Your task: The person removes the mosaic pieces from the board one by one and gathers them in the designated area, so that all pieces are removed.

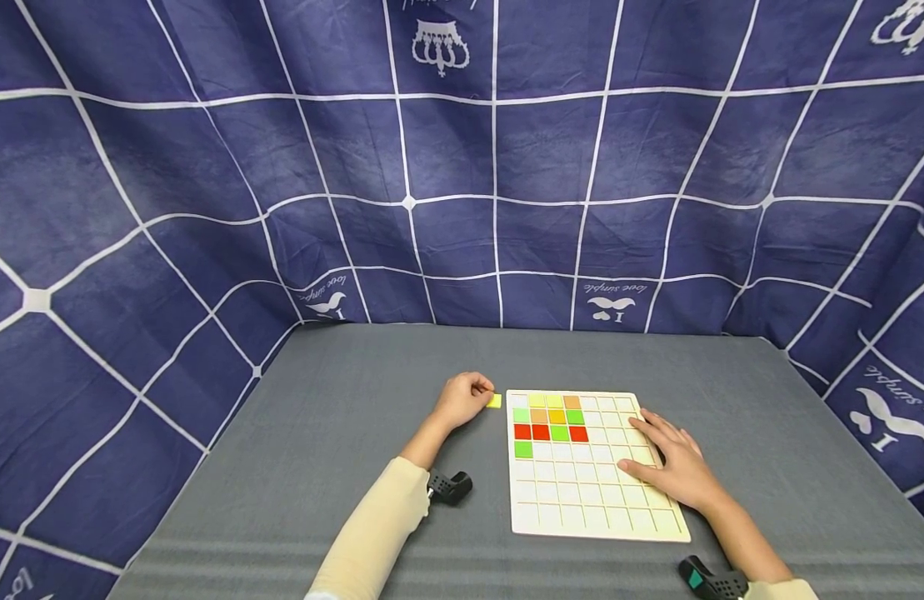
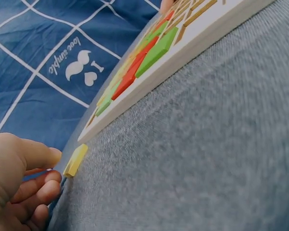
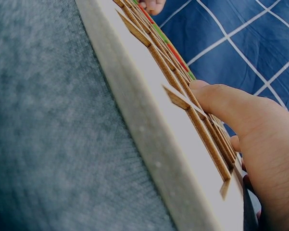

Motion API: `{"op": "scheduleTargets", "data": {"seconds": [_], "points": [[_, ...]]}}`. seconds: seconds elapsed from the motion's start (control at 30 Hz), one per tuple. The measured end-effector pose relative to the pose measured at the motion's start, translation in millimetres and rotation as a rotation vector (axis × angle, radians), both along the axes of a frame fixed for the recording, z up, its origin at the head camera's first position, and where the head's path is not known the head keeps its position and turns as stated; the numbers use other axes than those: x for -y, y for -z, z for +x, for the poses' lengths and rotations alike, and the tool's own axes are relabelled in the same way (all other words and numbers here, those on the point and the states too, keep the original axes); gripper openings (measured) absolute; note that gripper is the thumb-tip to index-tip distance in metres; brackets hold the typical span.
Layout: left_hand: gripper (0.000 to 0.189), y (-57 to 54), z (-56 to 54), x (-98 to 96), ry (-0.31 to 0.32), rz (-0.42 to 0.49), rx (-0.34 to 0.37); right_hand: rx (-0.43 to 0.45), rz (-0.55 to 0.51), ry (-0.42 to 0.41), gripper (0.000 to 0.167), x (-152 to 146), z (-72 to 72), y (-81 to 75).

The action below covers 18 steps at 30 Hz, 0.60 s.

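A white gridded board (image 1: pixel 600 517) lies flat on the grey cloth, with yellow, orange, green and red square tiles in its upper-left cells. Just left of its top-left corner, a yellow tile (image 1: pixel 495 401) lies on the cloth. My left hand (image 1: pixel 465 400) is beside that tile, its fingers loosely bent; in the left wrist view the thumb (image 2: pixel 52 156) and fingertips are close to the tile (image 2: pixel 76 161), with no grip on it visible. Spread across the board's right edge, my right hand (image 1: pixel 675 467) rests with its thumb (image 3: pixel 221 98) over the grid.
Grey cloth (image 1: pixel 342 375) covers the table around the board. A blue curtain (image 1: pixel 462 150) with white lines hangs behind and at both sides. Black straps (image 1: pixel 450 487) sit at both wrists.
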<state>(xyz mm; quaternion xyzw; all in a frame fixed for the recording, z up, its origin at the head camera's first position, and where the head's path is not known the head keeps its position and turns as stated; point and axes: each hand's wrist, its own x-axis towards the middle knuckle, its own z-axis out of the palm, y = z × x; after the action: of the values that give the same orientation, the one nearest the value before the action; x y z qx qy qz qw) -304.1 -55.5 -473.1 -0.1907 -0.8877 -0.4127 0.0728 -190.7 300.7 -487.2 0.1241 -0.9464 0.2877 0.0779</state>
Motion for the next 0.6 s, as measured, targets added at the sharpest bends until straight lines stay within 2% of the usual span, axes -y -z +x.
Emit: {"op": "scheduleTargets", "data": {"seconds": [0.27,0.6], "points": [[0.004,-4.1,-0.5,-9.1,0.005,0.004,0.014,0.007,0.003,-0.002,0.079,0,0.0,0.1],[0.005,-13.0,-0.5,-23.7,0.074,0.022,0.036,-0.007,0.01,0.004,0.079,0,-0.2,-0.2]]}}
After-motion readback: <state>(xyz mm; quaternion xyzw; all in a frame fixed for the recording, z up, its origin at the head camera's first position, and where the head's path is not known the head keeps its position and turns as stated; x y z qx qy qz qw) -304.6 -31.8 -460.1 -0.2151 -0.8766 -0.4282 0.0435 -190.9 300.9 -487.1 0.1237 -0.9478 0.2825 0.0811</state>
